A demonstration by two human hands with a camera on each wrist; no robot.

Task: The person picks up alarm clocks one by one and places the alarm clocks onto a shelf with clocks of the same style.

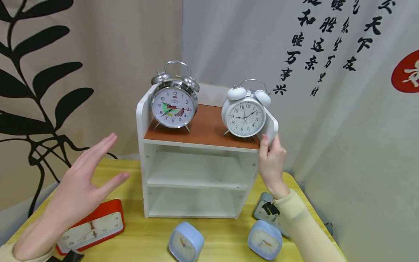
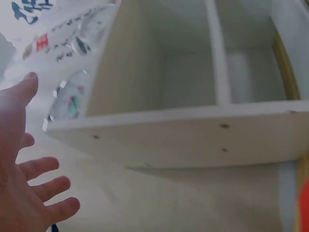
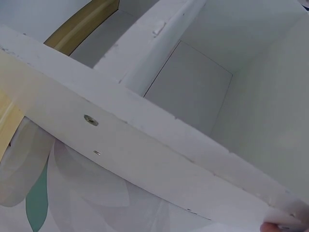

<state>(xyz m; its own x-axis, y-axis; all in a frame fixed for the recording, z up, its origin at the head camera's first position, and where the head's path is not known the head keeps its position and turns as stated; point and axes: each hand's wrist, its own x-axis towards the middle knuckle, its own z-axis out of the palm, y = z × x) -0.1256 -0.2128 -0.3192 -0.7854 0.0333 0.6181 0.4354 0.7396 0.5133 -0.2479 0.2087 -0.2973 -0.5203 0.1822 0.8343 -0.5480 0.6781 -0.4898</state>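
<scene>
A white shelf unit (image 1: 196, 183) with a brown top stands on the table. My right hand (image 1: 272, 160) grips the upper front edge of its right side panel, thumb toward the inside. Right beside that hand, a white twin-bell alarm clock (image 1: 246, 118) stands on the top board. At the left end of the same board is a silver twin-bell alarm clock (image 1: 173, 106). My left hand (image 1: 76, 185) hovers left of the shelf, fingers spread and holding nothing. In the left wrist view the left hand (image 2: 24, 174) is apart from the side panel.
A red rectangular clock (image 1: 112, 209) lies below my left hand. Two small blue clocks (image 1: 194, 234) sit at the table's front. Under my right forearm is a grey-green clock (image 1: 264, 199), partly hidden. Curtains hang behind the wooden table (image 1: 144, 240).
</scene>
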